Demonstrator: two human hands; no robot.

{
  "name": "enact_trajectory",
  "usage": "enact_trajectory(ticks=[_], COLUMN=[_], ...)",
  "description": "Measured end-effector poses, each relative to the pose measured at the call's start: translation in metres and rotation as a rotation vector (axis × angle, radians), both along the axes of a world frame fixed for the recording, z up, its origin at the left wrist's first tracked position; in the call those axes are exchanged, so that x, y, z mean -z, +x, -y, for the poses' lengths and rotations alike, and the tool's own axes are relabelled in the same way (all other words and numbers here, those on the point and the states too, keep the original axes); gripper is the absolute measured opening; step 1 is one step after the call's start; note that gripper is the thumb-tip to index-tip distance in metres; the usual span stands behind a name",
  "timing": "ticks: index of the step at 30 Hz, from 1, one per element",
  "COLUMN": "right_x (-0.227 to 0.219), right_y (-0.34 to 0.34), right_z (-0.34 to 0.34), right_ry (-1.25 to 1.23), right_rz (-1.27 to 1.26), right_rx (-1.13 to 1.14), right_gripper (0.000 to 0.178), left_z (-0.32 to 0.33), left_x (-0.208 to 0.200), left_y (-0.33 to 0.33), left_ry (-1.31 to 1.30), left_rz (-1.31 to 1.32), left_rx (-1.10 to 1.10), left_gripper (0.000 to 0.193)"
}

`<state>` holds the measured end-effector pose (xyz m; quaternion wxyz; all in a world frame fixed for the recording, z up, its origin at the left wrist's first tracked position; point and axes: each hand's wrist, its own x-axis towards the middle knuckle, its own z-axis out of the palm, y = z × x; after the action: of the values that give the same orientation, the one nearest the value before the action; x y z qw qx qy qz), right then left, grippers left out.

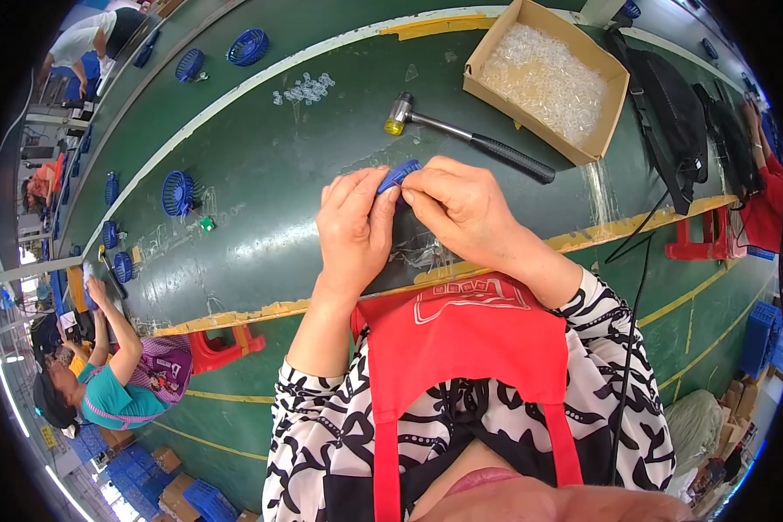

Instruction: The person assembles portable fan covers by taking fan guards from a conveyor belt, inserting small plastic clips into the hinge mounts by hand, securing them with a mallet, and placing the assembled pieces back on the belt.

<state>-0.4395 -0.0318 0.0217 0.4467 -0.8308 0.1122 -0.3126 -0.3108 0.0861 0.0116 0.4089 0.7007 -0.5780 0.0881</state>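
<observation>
Over the near part of the green worktable (261, 235), I hold a small blue slotted plastic part (399, 175) in both hands. My left hand (353, 222) has its thumb and fingers closed on the part's left side. The fingertips of my right hand (458, 207) pinch at its right edge; anything tiny between them is hidden. Just beyond my hands lies a mallet (444, 128) with a black grip and a yellow face. Farther right, an open cardboard box (522, 120) holds many small clear plastic pieces (548, 83).
A loose cluster of clear pieces (304, 89) lies at the far side. A round blue slotted housing (177, 193) with a green bit attached sits to the left. A black bag (670, 113) lies on the right. A co-worker (122, 383) works at the left end.
</observation>
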Motion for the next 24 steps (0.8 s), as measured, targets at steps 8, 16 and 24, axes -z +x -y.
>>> enact_trajectory(ticks=[8,16,24], right_x=[-0.01,-0.006,0.008], right_y=[0.002,0.0,-0.003], right_z=[0.008,0.021,0.027], right_ry=[-0.283,-0.371,-0.256], right_rz=[-0.043,-0.106,-0.152], right_rx=[0.03,-0.044,-0.06], right_gripper=[0.003,0.006,0.007], left_z=[-0.001,-0.002,0.012], left_x=[0.012,0.013,0.022], left_y=[0.0,0.007,0.0], left_ry=[-0.039,0.025,0.114], left_rz=[-0.904,-1.402,-1.487], left_rx=[0.061,0.124,0.048], left_gripper=[0.011,0.016,0.019])
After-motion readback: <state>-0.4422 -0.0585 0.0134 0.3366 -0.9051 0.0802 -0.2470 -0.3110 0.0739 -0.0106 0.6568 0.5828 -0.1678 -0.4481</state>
